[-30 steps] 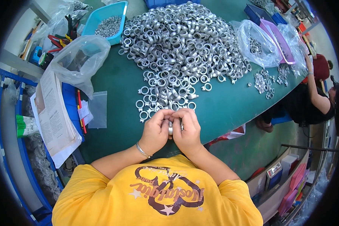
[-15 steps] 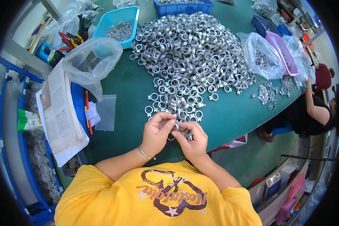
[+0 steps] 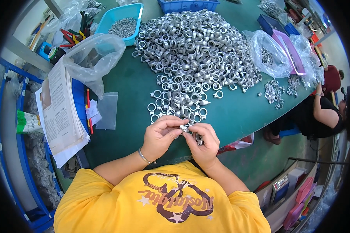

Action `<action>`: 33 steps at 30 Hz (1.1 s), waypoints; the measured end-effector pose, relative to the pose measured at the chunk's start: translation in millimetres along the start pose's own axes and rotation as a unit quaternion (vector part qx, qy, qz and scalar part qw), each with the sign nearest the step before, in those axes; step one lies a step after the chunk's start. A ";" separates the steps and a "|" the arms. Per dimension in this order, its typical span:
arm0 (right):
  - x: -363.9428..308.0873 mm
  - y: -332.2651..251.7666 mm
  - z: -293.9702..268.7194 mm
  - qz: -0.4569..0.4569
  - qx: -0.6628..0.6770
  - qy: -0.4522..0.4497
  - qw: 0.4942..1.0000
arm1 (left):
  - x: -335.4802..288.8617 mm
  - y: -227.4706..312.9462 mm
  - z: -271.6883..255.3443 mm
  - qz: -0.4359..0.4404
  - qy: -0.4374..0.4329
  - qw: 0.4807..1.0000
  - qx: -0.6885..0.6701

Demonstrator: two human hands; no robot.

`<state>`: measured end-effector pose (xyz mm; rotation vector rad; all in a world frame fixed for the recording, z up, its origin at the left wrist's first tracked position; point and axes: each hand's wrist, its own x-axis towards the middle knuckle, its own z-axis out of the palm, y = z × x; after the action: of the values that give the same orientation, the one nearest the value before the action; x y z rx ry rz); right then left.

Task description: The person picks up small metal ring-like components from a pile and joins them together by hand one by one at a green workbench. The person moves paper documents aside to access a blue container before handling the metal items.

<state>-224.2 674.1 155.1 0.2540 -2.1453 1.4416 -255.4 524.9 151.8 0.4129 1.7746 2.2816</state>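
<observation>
1. Since a second ago, the left hand (image 3: 156, 136) and right hand (image 3: 205, 145) have opened out from a close huddle, and a small silver metal fitting (image 3: 184, 128) now shows between their fingertips.
2. The left thumb and fingers pinch that fitting from one side; the right thumb and forefinger meet it from the other, so both hands are joined through it, just over the near edge of the scattered rings.
3. The right hand's remaining fingers also curl around a silver ring collar (image 3: 199, 139), partly hidden by them.
4. As for progress, one fitting is being handled and one collar is held ready to view in the palm. Beyond the fingertips lies a loose scatter of ring collars (image 3: 174, 101), running back into a large heap of ring collars (image 3: 198, 48) on the green table (image 3: 237, 110).
5. Most pieces appear to remain in that heap. Whether the scatter is finished or waiting, I cannot tell.
6. Smaller metal parts (image 3: 122, 28) fill a turquoise tub (image 3: 131, 40) at the far left.
</observation>
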 end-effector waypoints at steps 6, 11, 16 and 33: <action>1.3 -2.5 -3.8 -0.016 -0.003 -0.006 1.000 | -3.0 0.9 0.8 0.054 -0.005 0.997 0.050; -3.9 5.7 -6.4 0.032 0.050 -0.024 0.998 | -2.4 5.5 -2.0 0.129 -0.017 0.969 0.209; -1.4 3.8 -12.3 0.511 0.503 -0.065 0.694 | -4.4 2.7 -6.0 0.108 0.029 0.975 0.189; 32.9 27.3 -7.5 0.202 -0.160 -0.188 0.948 | 4.0 -1.9 -16.8 0.040 0.060 0.981 0.178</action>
<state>-261.3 696.6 152.7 -0.0432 -2.8328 1.2971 -265.0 511.5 146.4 0.4215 2.2770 2.0743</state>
